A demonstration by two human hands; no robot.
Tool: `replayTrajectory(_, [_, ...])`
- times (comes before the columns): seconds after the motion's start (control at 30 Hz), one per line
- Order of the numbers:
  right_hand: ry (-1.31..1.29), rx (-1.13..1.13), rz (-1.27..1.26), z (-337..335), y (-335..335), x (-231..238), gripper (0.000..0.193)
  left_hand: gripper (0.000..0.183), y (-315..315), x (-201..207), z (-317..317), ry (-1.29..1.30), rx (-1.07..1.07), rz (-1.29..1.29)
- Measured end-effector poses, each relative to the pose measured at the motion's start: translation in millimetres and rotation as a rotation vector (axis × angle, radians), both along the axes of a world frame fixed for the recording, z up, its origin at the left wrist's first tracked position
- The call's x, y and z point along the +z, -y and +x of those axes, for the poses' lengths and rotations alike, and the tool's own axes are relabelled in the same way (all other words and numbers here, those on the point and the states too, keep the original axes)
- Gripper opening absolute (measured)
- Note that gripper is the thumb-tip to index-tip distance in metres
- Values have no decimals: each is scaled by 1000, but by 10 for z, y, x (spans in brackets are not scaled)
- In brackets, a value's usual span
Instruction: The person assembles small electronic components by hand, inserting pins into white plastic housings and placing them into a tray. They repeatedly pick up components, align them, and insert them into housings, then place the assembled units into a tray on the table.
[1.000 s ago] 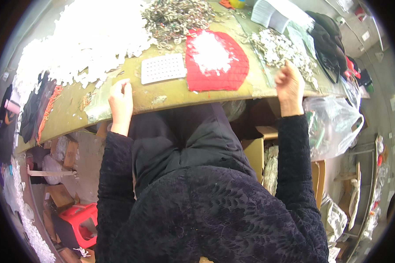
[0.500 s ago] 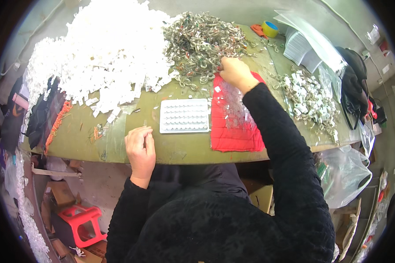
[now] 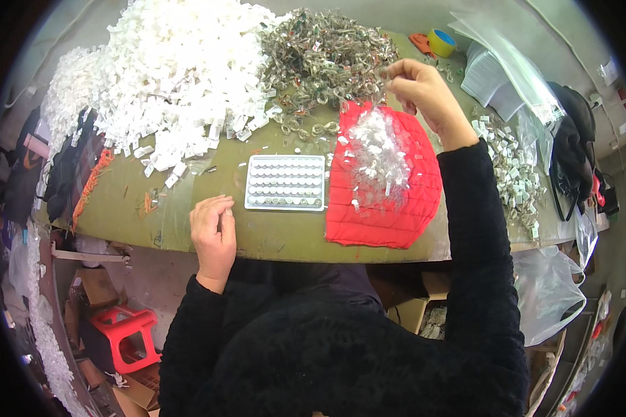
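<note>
My right hand (image 3: 424, 97) is raised at the near right side of a heap of small coiled clear wires (image 3: 323, 59). Its thumb and forefinger are pinched together, with a thin pale strand seeming to hang below them; the thing is too small to make out. My left hand (image 3: 213, 236) rests at the table's front edge, fingers loosely bent, thumb apart, holding nothing visible. Right of it lies a white tray (image 3: 285, 208) with rows of small round pieces. A red quilted cloth (image 3: 386, 233) lies below my right hand, with small clear and white bits (image 3: 379, 156) scattered on it.
A large heap of white plastic pieces (image 3: 167, 76) covers the table's far left. At the right is a pile of white-tagged coils (image 3: 511, 163). Beyond it stand a yellow tape roll (image 3: 441, 43), clear plastic sheets (image 3: 497, 76) and a black bag (image 3: 570, 146). A red stool (image 3: 126, 340) stands below.
My right hand has lifted off the edge of the wire heap and moved up and right, uncovering more of the red cloth. My left hand has barely moved, its thumb now farther from the fingers.
</note>
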State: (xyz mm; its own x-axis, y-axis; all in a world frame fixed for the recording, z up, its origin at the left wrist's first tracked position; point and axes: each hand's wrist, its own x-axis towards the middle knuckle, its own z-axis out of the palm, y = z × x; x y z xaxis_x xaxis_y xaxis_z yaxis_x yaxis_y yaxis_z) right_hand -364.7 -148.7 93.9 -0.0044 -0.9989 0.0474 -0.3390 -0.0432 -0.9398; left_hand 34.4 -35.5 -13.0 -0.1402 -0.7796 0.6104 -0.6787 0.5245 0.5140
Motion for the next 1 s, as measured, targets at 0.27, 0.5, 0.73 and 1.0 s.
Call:
replayTrajectory(0.27, [-342, -4, -134, 147, -98, -59, 16, 18, -34, 110, -60, -139, -50, 46])
replayTrajectory(0.5, [194, 183, -48, 512, -443, -84, 10, 24, 42, 436, -415, -255, -270, 197])
replayTrajectory(0.73, [637, 310, 7, 976, -751, -73, 9, 53, 262, 707, -845, -804, -551, 788])
replayTrajectory(1.0, [556, 356, 83, 1275, -846, -61, 21, 29, 478, 746, -727, -1228, -634, 901])
